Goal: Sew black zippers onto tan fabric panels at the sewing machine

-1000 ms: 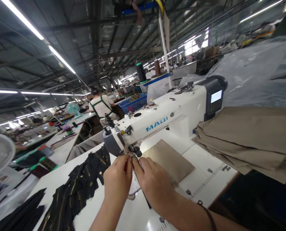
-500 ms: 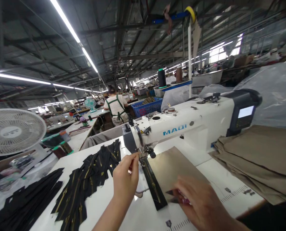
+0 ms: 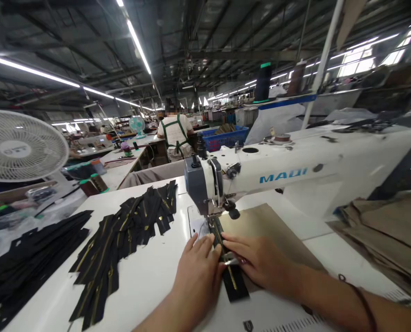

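A black zipper [image 3: 235, 282] with gold teeth lies lengthwise on a taupe fabric panel [image 3: 260, 221], its far end under the presser foot [image 3: 214, 219] of a white sewing machine [image 3: 295, 161]. My left hand [image 3: 196, 269] rests along the zipper's left edge, fingers extended and pressed down. From the other side, my right hand [image 3: 264, 260] lays its fingertips on the zipper and the panel. Tucked in the right hand is a small metal tool with a pink part, which looks like thread snips [image 3: 231, 261]; its handle is mostly hidden.
Loose black zippers [image 3: 122, 240] are spread on the left of the white table, beside a pile of black strips [image 3: 35, 258]. Stacked taupe panels [image 3: 388, 235] sit at right. A white fan [image 3: 18, 147] stands at left. A person [image 3: 175, 131] works farther back.
My left hand has come down from beside the needle onto the zipper. My right hand has moved left and forward onto it, still with the snips. The view has shifted closer.
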`<action>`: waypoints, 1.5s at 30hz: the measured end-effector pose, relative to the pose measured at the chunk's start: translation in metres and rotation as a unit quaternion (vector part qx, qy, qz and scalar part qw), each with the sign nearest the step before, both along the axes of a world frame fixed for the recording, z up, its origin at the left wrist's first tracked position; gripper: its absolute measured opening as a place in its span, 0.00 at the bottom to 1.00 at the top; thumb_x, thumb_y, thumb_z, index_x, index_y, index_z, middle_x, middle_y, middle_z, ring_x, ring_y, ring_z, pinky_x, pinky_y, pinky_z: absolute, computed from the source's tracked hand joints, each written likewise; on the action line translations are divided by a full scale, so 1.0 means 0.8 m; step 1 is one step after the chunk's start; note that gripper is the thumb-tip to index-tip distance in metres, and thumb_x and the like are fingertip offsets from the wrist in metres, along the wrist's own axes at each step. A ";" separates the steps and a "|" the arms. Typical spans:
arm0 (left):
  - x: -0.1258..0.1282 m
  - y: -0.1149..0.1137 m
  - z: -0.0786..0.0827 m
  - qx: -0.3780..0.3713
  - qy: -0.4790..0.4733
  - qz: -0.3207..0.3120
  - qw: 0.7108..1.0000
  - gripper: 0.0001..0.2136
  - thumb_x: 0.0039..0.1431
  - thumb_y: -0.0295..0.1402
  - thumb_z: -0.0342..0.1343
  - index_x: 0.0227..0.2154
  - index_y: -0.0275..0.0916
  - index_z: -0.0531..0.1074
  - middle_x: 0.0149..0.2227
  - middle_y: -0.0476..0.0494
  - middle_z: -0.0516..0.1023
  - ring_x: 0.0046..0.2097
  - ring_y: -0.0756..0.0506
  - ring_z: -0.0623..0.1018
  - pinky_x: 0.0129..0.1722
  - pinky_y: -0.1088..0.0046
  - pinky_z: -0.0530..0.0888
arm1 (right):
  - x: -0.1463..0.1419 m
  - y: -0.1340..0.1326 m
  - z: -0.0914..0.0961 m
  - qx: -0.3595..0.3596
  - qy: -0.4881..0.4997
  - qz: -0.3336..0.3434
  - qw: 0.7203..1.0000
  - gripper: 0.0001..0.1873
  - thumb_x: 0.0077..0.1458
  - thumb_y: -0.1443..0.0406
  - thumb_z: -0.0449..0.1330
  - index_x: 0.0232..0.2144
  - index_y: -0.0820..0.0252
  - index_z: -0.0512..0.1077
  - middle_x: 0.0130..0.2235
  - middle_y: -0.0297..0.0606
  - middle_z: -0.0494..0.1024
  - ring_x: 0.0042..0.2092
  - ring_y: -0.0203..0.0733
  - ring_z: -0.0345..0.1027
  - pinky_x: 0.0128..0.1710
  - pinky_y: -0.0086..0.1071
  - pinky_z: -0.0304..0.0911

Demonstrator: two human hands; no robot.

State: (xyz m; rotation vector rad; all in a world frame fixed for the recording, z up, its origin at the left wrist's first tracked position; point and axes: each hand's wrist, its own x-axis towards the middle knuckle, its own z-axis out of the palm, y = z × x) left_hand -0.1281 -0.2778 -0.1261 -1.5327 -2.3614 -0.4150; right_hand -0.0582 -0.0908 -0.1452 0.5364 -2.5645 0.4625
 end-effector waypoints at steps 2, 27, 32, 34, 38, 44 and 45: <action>-0.003 -0.001 -0.006 0.011 0.013 -0.003 1.000 0.14 0.58 0.29 0.51 0.47 0.38 0.70 0.51 0.35 0.73 0.53 0.37 0.72 0.53 0.49 0.68 | 0.000 -0.004 -0.007 0.000 -0.013 -0.017 1.000 0.22 0.49 0.75 0.50 0.47 0.66 0.71 0.52 0.48 0.70 0.44 0.46 0.72 0.42 0.38 0.71; -0.011 0.003 -0.011 0.000 0.005 -0.023 1.000 0.15 0.61 0.29 0.46 0.50 0.36 0.67 0.52 0.34 0.72 0.54 0.37 0.71 0.55 0.46 0.64 | -0.008 0.004 0.002 0.014 -0.021 -0.019 1.000 0.25 0.45 0.76 0.51 0.48 0.66 0.69 0.52 0.47 0.70 0.41 0.44 0.73 0.40 0.36 0.72; -0.018 0.006 -0.013 -0.012 0.024 -0.019 0.999 0.16 0.59 0.27 0.47 0.51 0.34 0.66 0.52 0.32 0.71 0.53 0.36 0.71 0.53 0.45 0.66 | -0.018 0.006 0.003 -0.014 -0.038 -0.024 0.999 0.19 0.47 0.75 0.54 0.43 0.63 0.71 0.47 0.43 0.74 0.39 0.42 0.73 0.40 0.32 0.70; -0.023 0.007 -0.013 -0.020 0.024 -0.022 0.999 0.17 0.59 0.26 0.47 0.51 0.34 0.65 0.51 0.32 0.71 0.53 0.36 0.71 0.52 0.45 0.67 | -0.023 0.006 0.003 -0.025 -0.049 -0.024 0.998 0.17 0.48 0.74 0.54 0.41 0.62 0.71 0.44 0.41 0.75 0.40 0.42 0.73 0.41 0.32 0.69; -0.033 0.005 -0.013 -0.032 0.026 -0.024 0.999 0.18 0.60 0.27 0.47 0.54 0.36 0.62 0.51 0.32 0.71 0.53 0.37 0.70 0.53 0.46 0.67 | -0.031 0.006 0.007 -0.028 -0.075 -0.041 0.996 0.17 0.48 0.74 0.54 0.41 0.62 0.71 0.44 0.42 0.75 0.41 0.43 0.72 0.43 0.33 0.68; -0.034 0.000 -0.013 -0.004 0.054 -0.042 0.998 0.15 0.60 0.26 0.47 0.50 0.36 0.67 0.48 0.35 0.74 0.51 0.38 0.74 0.51 0.47 0.70 | -0.007 0.004 0.008 -0.017 -0.055 -0.022 0.998 0.18 0.51 0.71 0.55 0.45 0.63 0.71 0.52 0.45 0.70 0.44 0.44 0.72 0.43 0.34 0.68; -0.031 -0.003 -0.014 0.008 0.067 -0.053 0.996 0.14 0.60 0.26 0.46 0.48 0.36 0.68 0.48 0.35 0.74 0.50 0.39 0.74 0.51 0.48 0.70 | 0.001 0.002 0.004 0.000 -0.047 -0.016 0.999 0.18 0.52 0.70 0.56 0.47 0.63 0.71 0.53 0.46 0.69 0.43 0.45 0.72 0.41 0.35 0.69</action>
